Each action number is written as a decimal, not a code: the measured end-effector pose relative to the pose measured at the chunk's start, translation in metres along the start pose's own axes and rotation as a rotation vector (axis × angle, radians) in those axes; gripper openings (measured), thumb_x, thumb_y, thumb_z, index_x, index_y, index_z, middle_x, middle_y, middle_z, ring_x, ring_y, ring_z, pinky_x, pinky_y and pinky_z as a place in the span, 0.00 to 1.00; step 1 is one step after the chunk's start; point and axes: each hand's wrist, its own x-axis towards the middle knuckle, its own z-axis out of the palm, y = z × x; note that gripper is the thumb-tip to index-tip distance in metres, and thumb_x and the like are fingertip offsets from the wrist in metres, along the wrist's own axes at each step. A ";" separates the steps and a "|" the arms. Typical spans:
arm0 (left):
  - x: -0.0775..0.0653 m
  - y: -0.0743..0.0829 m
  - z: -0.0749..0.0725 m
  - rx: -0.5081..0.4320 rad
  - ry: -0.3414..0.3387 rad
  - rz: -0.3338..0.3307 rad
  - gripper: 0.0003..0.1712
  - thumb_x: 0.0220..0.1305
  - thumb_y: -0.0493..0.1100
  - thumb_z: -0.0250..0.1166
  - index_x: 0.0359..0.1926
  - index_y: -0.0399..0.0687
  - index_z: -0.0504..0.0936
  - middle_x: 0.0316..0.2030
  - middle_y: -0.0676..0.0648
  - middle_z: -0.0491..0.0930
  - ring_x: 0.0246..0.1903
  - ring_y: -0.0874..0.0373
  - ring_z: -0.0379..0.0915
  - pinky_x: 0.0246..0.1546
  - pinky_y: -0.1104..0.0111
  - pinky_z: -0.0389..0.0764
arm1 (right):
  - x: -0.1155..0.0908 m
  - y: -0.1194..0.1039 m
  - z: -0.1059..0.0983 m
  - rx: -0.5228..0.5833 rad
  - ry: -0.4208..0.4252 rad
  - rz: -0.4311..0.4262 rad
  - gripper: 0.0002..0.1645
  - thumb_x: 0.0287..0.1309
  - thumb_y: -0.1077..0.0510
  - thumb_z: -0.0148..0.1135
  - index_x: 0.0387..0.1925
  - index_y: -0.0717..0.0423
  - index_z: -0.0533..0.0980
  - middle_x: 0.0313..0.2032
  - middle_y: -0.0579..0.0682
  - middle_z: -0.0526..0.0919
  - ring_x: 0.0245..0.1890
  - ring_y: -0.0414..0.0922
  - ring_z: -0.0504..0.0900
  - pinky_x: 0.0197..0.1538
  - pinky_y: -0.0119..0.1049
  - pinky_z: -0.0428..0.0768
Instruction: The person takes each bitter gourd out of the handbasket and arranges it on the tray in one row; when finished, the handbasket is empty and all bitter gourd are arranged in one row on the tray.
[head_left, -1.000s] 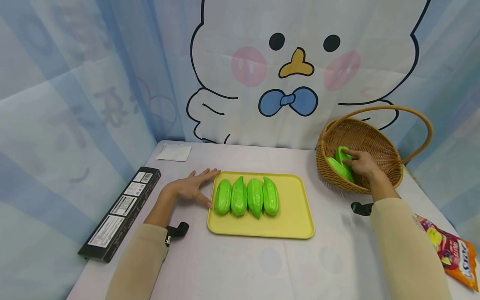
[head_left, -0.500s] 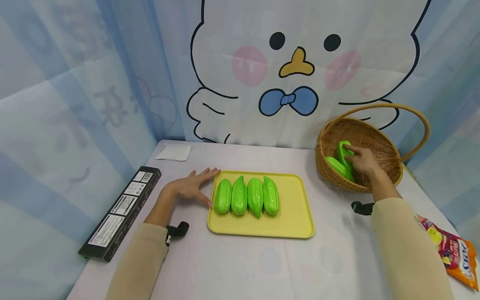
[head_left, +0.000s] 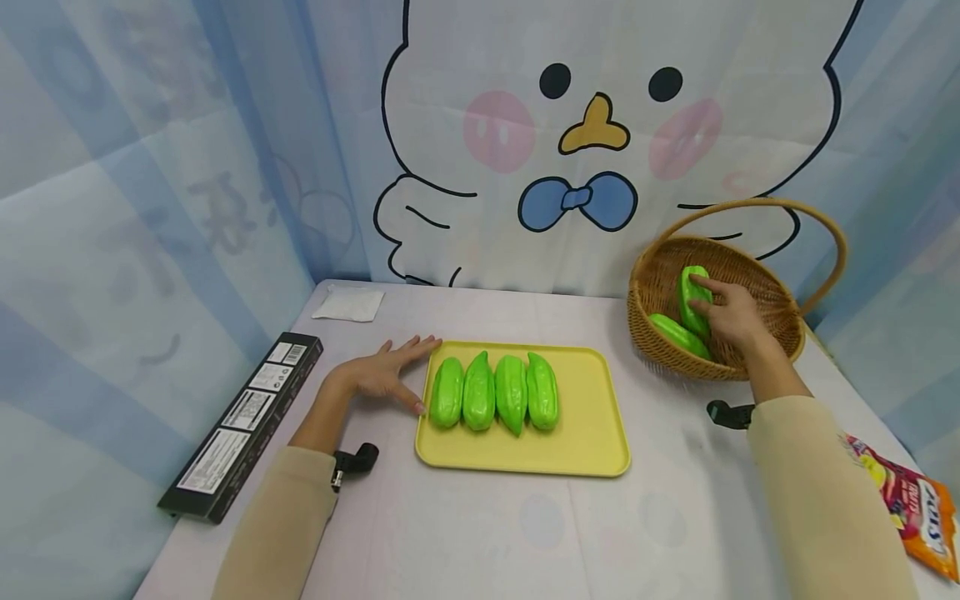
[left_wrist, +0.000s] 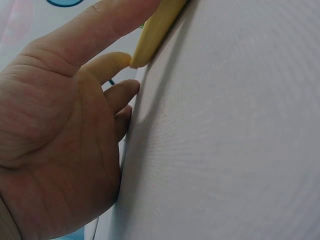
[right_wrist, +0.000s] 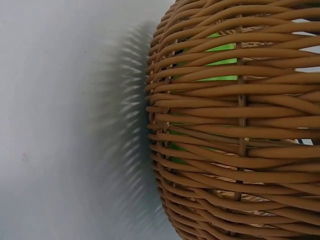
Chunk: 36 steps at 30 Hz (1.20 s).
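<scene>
In the head view, a brown wicker basket (head_left: 780,321) leans tilted at the right, its mouth towards me. My right hand (head_left: 731,317) reaches inside and pinches a glossy bright green toy vegetable (head_left: 692,293) between thumb and fingers, holding it upright. Another green toy vegetable (head_left: 677,335) lies lower in the basket. From the right wrist, the basket's woven wall (right_wrist: 240,115) hides that hand. My left hand (head_left: 381,372) lies spread at the left edge of a yellow tray (head_left: 517,454), thumb and index finger at its rim. Several similar green vegetables (head_left: 510,393) lie side by side on it.
A long black box (head_left: 240,425) with white labels lies at the left. Behind it is a white flat packet (head_left: 348,304). An orange and red snack bag (head_left: 911,504) lies at the right edge. A printed curtain (head_left: 450,167) hangs behind the table.
My right hand has raised the green toy vegetable slightly inside the basket. The basket's handle has swung a little to the left. The left hand and tray stay in place.
</scene>
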 end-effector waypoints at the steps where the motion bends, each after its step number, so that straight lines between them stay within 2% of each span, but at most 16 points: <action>1: 0.000 0.000 0.000 0.000 0.000 0.001 0.75 0.43 0.63 0.84 0.85 0.66 0.46 0.85 0.53 0.39 0.84 0.47 0.21 0.80 0.40 0.22 | 0.000 0.000 -0.001 0.004 -0.001 -0.005 0.36 0.79 0.50 0.52 0.81 0.52 0.57 0.78 0.73 0.55 0.41 0.59 0.81 0.30 0.38 0.72; 2: 0.000 0.000 0.000 -0.001 0.000 0.001 0.75 0.43 0.63 0.84 0.85 0.65 0.46 0.85 0.53 0.39 0.84 0.47 0.21 0.80 0.40 0.22 | 0.001 -0.001 -0.002 0.007 0.001 -0.010 0.36 0.79 0.51 0.53 0.81 0.52 0.58 0.77 0.73 0.56 0.30 0.53 0.78 0.26 0.38 0.72; 3: 0.000 0.000 0.000 -0.002 0.000 0.000 0.75 0.43 0.63 0.84 0.85 0.65 0.46 0.85 0.53 0.39 0.84 0.47 0.21 0.80 0.40 0.22 | 0.001 -0.001 -0.002 0.004 0.005 -0.017 0.36 0.79 0.51 0.53 0.81 0.51 0.58 0.77 0.73 0.57 0.26 0.47 0.74 0.24 0.36 0.72; 4: 0.000 0.000 0.000 -0.003 0.001 -0.001 0.75 0.43 0.63 0.84 0.85 0.65 0.46 0.85 0.53 0.39 0.84 0.47 0.21 0.80 0.40 0.22 | 0.001 -0.002 -0.003 0.005 0.008 -0.022 0.36 0.79 0.51 0.54 0.81 0.51 0.58 0.76 0.73 0.60 0.23 0.42 0.69 0.21 0.33 0.71; 5: 0.000 0.000 0.000 -0.004 0.001 -0.002 0.75 0.43 0.63 0.84 0.85 0.65 0.46 0.85 0.53 0.39 0.84 0.47 0.21 0.80 0.40 0.22 | 0.002 -0.003 -0.004 0.004 0.010 -0.028 0.36 0.79 0.50 0.53 0.81 0.51 0.58 0.75 0.74 0.62 0.24 0.40 0.71 0.22 0.30 0.73; 8: 0.000 0.000 0.000 -0.003 0.003 -0.005 0.75 0.43 0.63 0.84 0.85 0.65 0.46 0.85 0.53 0.39 0.84 0.47 0.21 0.80 0.40 0.22 | 0.001 -0.007 -0.005 0.014 0.011 -0.044 0.36 0.79 0.49 0.53 0.81 0.51 0.58 0.70 0.76 0.68 0.43 0.49 0.83 0.29 0.24 0.78; 9: 0.000 0.000 0.000 -0.004 0.003 -0.007 0.75 0.43 0.63 0.84 0.85 0.66 0.46 0.85 0.53 0.38 0.84 0.46 0.21 0.80 0.39 0.22 | 0.000 -0.008 -0.006 0.016 0.011 -0.048 0.36 0.79 0.49 0.53 0.81 0.50 0.58 0.68 0.77 0.69 0.51 0.54 0.82 0.32 0.23 0.79; 11: 0.000 0.001 0.000 -0.006 0.002 -0.009 0.75 0.43 0.63 0.84 0.85 0.66 0.46 0.85 0.53 0.38 0.84 0.46 0.21 0.79 0.39 0.22 | -0.001 -0.011 -0.007 0.029 0.005 -0.052 0.37 0.79 0.48 0.52 0.82 0.50 0.56 0.67 0.78 0.70 0.58 0.64 0.80 0.34 0.22 0.81; 14: -0.001 0.001 0.000 -0.010 0.001 -0.010 0.75 0.43 0.62 0.84 0.85 0.65 0.46 0.85 0.52 0.39 0.84 0.46 0.21 0.79 0.39 0.21 | -0.003 -0.016 -0.007 0.042 0.010 -0.060 0.37 0.79 0.48 0.52 0.82 0.49 0.55 0.68 0.78 0.69 0.62 0.69 0.77 0.34 0.22 0.81; 20: -0.002 0.002 -0.001 -0.010 0.002 -0.010 0.75 0.43 0.62 0.84 0.85 0.65 0.46 0.85 0.52 0.39 0.84 0.46 0.21 0.79 0.40 0.21 | -0.016 -0.029 -0.005 0.050 0.078 -0.091 0.37 0.78 0.45 0.54 0.82 0.43 0.58 0.75 0.71 0.61 0.64 0.68 0.74 0.32 0.24 0.78; 24: -0.002 0.004 -0.001 -0.009 0.002 -0.012 0.75 0.43 0.62 0.84 0.85 0.65 0.46 0.85 0.52 0.39 0.84 0.45 0.21 0.79 0.39 0.22 | -0.029 -0.039 -0.003 0.079 0.133 -0.119 0.38 0.76 0.42 0.55 0.82 0.39 0.57 0.79 0.65 0.57 0.69 0.68 0.67 0.34 0.20 0.74; 27: -0.002 0.004 -0.001 -0.007 0.001 -0.018 0.75 0.43 0.62 0.84 0.85 0.65 0.46 0.85 0.52 0.38 0.83 0.43 0.20 0.79 0.37 0.22 | -0.041 -0.047 -0.001 0.116 0.177 -0.147 0.39 0.76 0.42 0.55 0.82 0.38 0.56 0.78 0.63 0.58 0.66 0.60 0.69 0.35 0.18 0.75; 31: -0.001 0.004 0.000 -0.006 -0.001 -0.022 0.75 0.43 0.63 0.84 0.85 0.66 0.46 0.85 0.52 0.38 0.83 0.42 0.20 0.79 0.36 0.23 | -0.056 -0.058 0.006 0.198 0.219 -0.193 0.39 0.75 0.46 0.59 0.81 0.41 0.59 0.74 0.64 0.63 0.55 0.37 0.74 0.35 0.17 0.80; 33: -0.001 0.003 0.000 -0.003 -0.002 -0.019 0.75 0.43 0.63 0.84 0.85 0.66 0.46 0.85 0.52 0.38 0.83 0.43 0.20 0.79 0.37 0.23 | -0.063 -0.065 0.010 0.244 0.232 -0.205 0.38 0.74 0.48 0.61 0.80 0.41 0.61 0.71 0.62 0.65 0.49 0.29 0.74 0.36 0.18 0.82; 36: -0.001 0.004 0.000 -0.001 -0.004 -0.017 0.75 0.43 0.63 0.84 0.85 0.66 0.46 0.85 0.53 0.38 0.84 0.45 0.20 0.79 0.38 0.22 | -0.071 -0.073 0.016 0.297 0.243 -0.221 0.38 0.73 0.51 0.63 0.79 0.41 0.63 0.69 0.59 0.66 0.47 0.26 0.75 0.38 0.18 0.84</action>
